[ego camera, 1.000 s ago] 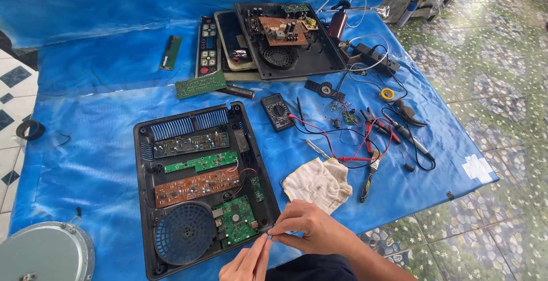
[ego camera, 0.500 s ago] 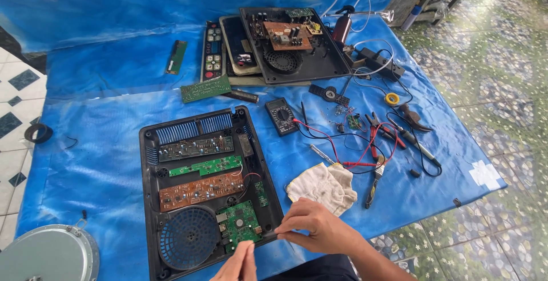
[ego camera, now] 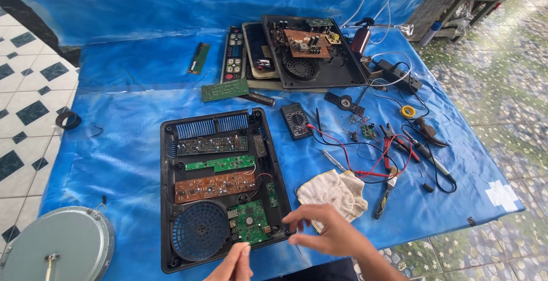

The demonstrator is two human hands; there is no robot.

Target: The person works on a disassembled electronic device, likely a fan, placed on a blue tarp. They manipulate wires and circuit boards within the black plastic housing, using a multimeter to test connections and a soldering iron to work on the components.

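The left hand [ego camera: 234, 265] was seen at the bottom edge, its fingers held together and pointing up at the small green circuit board [ego camera: 249, 221], nothing gripped. The right hand [ego camera: 330, 232] was held just right of that board, fingers spread and curled loosely, empty. The board was seated in the near right corner of the opened black appliance casing [ego camera: 220, 187], beside a round fan grille [ego camera: 200, 231]. A brown circuit board [ego camera: 214, 185] and a long green one [ego camera: 220, 163] were laid farther up inside the casing. A crumpled white cloth [ego camera: 334, 192] was left just beyond the right hand on the blue-covered desk [ego camera: 114, 144]. Farther off, a multimeter [ego camera: 297, 120] with red and black leads, pliers [ego camera: 388, 187] and a second opened casing [ego camera: 311, 52] were placed
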